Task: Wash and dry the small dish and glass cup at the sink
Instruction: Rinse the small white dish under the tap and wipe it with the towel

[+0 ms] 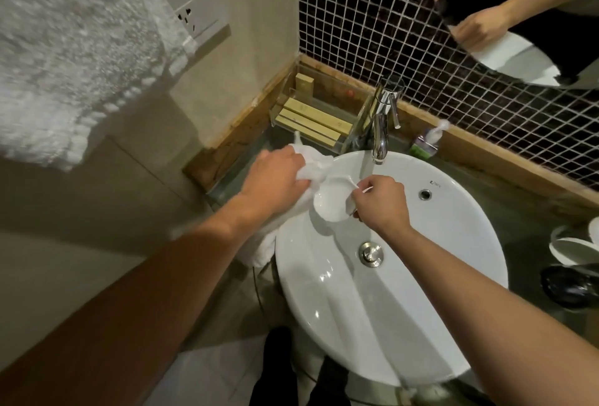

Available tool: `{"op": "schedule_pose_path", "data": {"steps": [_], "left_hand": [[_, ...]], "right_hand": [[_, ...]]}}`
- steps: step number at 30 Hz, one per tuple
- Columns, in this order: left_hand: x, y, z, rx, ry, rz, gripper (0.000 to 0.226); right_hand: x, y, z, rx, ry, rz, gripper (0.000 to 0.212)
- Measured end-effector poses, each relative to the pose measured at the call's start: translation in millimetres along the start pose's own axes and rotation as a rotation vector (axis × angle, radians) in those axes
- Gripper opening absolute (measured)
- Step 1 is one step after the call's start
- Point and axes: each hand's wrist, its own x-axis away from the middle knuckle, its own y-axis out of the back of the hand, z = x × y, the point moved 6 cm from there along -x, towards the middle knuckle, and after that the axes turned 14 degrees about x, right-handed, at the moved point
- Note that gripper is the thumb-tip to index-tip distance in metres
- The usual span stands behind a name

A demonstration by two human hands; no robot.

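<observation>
Presently the small dish is held tilted over the sink, pinched at its right rim by the right hand. Immediately left, the left hand bunches a white cloth against it; glass cup not identifiable.

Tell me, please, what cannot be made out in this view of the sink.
- Glass cup: not seen in the head view.
- Small dish: its edges are covered by the towel and the right hand.
- Left hand: fingertips buried in the towel.
- Objects at the right edge: cut off.
</observation>
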Motion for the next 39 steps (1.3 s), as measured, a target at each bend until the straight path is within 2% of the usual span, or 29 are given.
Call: {"op": "schedule_pose_path", "data": {"steps": [6,9,12,15,19,25,33,39], "left_hand": [[3.7,-18.6,-35.6,-0.027,-0.133,-0.040,0.029],[9.8,-32.7,-45.0,-0.050,-0.219,0.008,0.028],[18.3,-49.2,-51.0,-0.171,-0.359,0.106,0.034],[18.6,-54.0,-52.2,-0.275,-0.394,0.120,0.032],[14.2,-59.9,-47.5,-0.409,-0.335,0.159,0.027],[2.0,-48.1,-39.5,-0.271,-0.132,0.072,0.030],[9.5,-48.3,-49.5,-0.174,-0.210,0.023,0.017],[7.9,-48.0,-55.6,-0.109,-0.274,-0.011,0.013]], "right_hand": [[2.4,14.9,5.1,-0.079,-0.033,-0.021,0.015],[4.4,19.0,4.9,-0.108,-0.049,-0.026,0.016],[3.1,21.1,3.0,-0.120,-0.062,-0.018,0.017],[2.9,19.8,-0.8,-0.132,-0.072,0.000,0.019],[5.3,16.2,-0.2,-0.086,-0.039,0.011,0.015],[1.5,19.7,10.4,-0.026,0.054,-0.029,0.015],[-1.0,24.8,4.8,-0.065,0.088,-0.076,0.020],[-2.2,22.6,-11.3,-0.324,-0.079,-0.026,0.029]]}}
